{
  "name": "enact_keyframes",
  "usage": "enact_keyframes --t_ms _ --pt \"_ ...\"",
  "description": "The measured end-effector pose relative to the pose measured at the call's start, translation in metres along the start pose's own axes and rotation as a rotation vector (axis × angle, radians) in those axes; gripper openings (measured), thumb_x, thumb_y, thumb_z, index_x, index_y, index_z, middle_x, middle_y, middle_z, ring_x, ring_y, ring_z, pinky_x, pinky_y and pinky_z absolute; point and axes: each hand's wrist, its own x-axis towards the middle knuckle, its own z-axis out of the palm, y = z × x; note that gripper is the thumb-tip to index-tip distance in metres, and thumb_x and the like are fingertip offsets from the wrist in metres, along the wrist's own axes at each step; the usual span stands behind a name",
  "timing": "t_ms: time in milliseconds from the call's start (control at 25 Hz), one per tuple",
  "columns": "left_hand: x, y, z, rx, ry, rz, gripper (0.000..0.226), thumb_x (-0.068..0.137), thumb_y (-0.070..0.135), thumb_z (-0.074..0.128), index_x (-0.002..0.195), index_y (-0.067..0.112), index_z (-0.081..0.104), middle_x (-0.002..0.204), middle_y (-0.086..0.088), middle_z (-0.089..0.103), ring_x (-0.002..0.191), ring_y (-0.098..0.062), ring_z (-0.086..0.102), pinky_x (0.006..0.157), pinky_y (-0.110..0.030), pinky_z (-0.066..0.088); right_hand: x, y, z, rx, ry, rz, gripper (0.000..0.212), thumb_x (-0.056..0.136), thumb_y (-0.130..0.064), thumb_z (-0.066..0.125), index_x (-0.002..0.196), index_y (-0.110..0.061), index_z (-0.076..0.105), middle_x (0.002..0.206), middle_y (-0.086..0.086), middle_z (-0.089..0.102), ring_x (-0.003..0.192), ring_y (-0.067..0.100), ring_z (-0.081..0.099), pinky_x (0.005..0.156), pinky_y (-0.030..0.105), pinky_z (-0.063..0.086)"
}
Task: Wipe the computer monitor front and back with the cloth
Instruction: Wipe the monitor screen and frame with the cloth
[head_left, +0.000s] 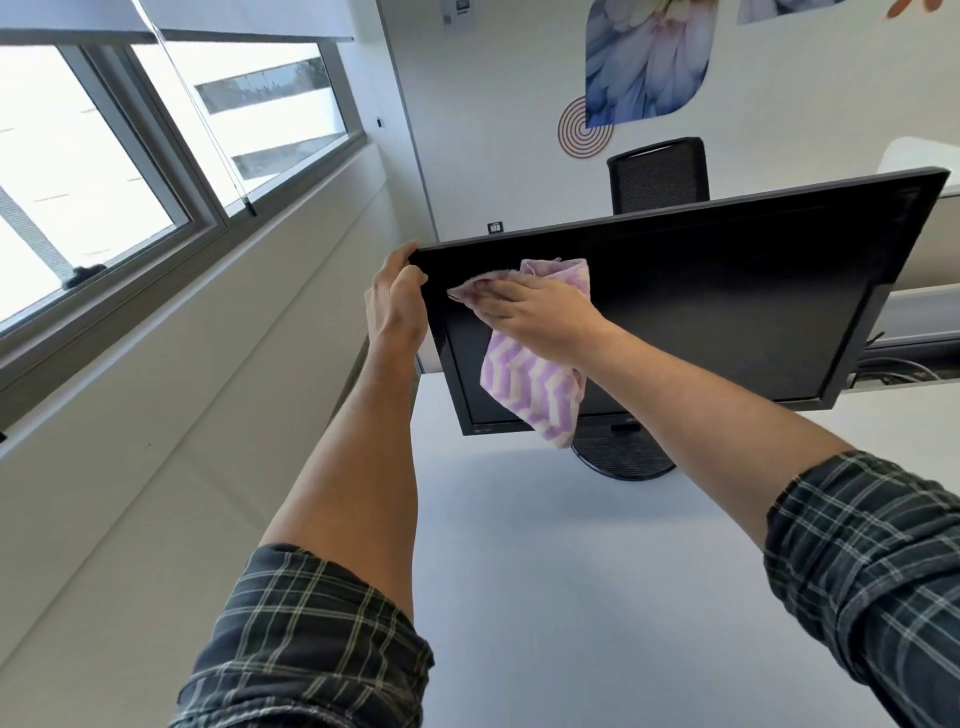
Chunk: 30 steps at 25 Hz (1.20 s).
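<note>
A black computer monitor (717, 306) stands on its round base (623, 457) on a white desk (571, 571), its dark screen facing me. My left hand (395, 306) grips the monitor's upper left corner, thumb on the front bezel and fingers curled behind the edge. My right hand (535, 317) presses a purple and white zigzag cloth (530, 395) flat against the upper left part of the screen. Part of the cloth sticks out above my fingers and the rest hangs down below my palm over the lower bezel.
A black office chair (660, 174) stands behind the monitor by a white wall with flower pictures. Windows (130, 171) with a blind cord run along the left wall. Cables (898, 366) lie behind the monitor at the right.
</note>
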Motion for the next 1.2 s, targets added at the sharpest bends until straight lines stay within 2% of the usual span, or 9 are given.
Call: enact_keyframes --t_ms 200,360,520,640,720,880,1000,1080,1200 --pt "0.001 -0.001 0.001 0.009 -0.004 0.009 0.063 0.075 0.023 0.045 0.135 0.026 0.065 0.121 0.008 0.063 0.114 -0.008 0.052 0.098 -0.026 0.042 -0.042 0.014 0.003 -0.025 0.181 0.136 0.047 0.102 -0.001 0.044 0.149 -0.005 0.046 0.154 0.001 0.048 0.141 0.017 0.046 0.118 0.035 0.036" --pt "0.003 -0.003 0.001 0.027 0.004 0.028 0.057 0.084 0.017 0.046 0.137 0.026 0.063 0.119 0.008 0.061 0.110 -0.007 0.052 0.090 -0.022 0.037 -0.046 0.007 0.003 0.124 0.033 0.044 0.046 0.094 -0.012 0.056 0.139 -0.020 0.061 0.143 -0.011 0.058 0.130 0.009 0.055 0.104 0.031 0.051" --pt "-0.001 0.000 0.004 0.028 0.019 0.027 0.057 0.082 0.023 0.045 0.136 0.027 0.063 0.114 0.008 0.062 0.104 -0.008 0.054 0.080 -0.015 0.039 -0.011 0.008 0.007 -0.132 0.015 -0.069 0.059 0.098 -0.008 0.059 0.152 0.001 0.037 0.162 0.007 0.035 0.149 0.017 0.032 0.122 0.035 0.029" --pt "-0.003 0.002 0.004 0.025 0.046 0.029 0.064 0.072 0.030 0.042 0.132 0.027 0.065 0.114 0.006 0.066 0.109 -0.015 0.058 0.091 -0.026 0.045 0.026 -0.005 -0.005 -0.187 0.076 -0.037 0.066 0.099 -0.008 0.055 0.157 0.000 0.025 0.167 0.007 0.021 0.154 0.017 0.021 0.126 0.035 0.020" --pt "-0.003 0.001 0.003 0.038 0.050 0.033 0.065 0.072 0.030 0.041 0.132 0.026 0.066 0.114 0.007 0.067 0.111 -0.016 0.058 0.094 -0.029 0.046 0.036 -0.015 -0.014 -0.066 0.003 -0.023 0.069 0.098 -0.006 0.056 0.159 -0.004 0.022 0.168 0.005 0.017 0.154 0.017 0.018 0.125 0.042 0.023" --pt "-0.004 0.000 0.005 0.053 0.043 0.060 0.064 0.074 0.029 0.042 0.134 0.027 0.064 0.111 0.007 0.063 0.105 -0.011 0.055 0.079 -0.015 0.040 0.016 -0.007 -0.015 0.058 0.052 0.090 0.067 0.096 0.002 0.048 0.158 -0.005 0.025 0.167 0.002 0.023 0.151 0.019 0.028 0.122 0.041 0.029" --pt "-0.003 -0.001 0.005 0.083 0.050 0.042 0.060 0.081 0.025 0.045 0.138 0.030 0.060 0.111 0.009 0.058 0.107 -0.011 0.049 0.087 -0.023 0.036 -0.013 0.001 -0.009 0.072 0.008 0.092 0.058 0.099 0.004 0.044 0.156 -0.001 0.030 0.165 0.006 0.027 0.151 0.018 0.030 0.122 0.037 0.029" --pt "-0.004 -0.002 0.005 0.118 0.042 0.045 0.055 0.088 0.018 0.047 0.140 0.030 0.058 0.113 0.010 0.056 0.107 -0.009 0.048 0.088 -0.024 0.035 -0.031 0.011 -0.009 0.104 -0.036 0.050 0.053 0.103 -0.007 0.040 0.155 -0.010 0.037 0.164 -0.001 0.031 0.150 0.011 0.029 0.122 0.035 0.029" --pt "-0.004 0.000 0.006 0.176 0.021 0.075 0.054 0.090 0.015 0.047 0.142 0.029 0.056 0.110 0.010 0.059 0.104 -0.011 0.052 0.077 -0.018 0.037 -0.052 0.027 -0.024 0.210 0.053 0.259 0.049 0.102 -0.019 0.038 0.149 -0.029 0.048 0.155 -0.018 0.043 0.144 0.004 0.039 0.115 0.038 0.040"
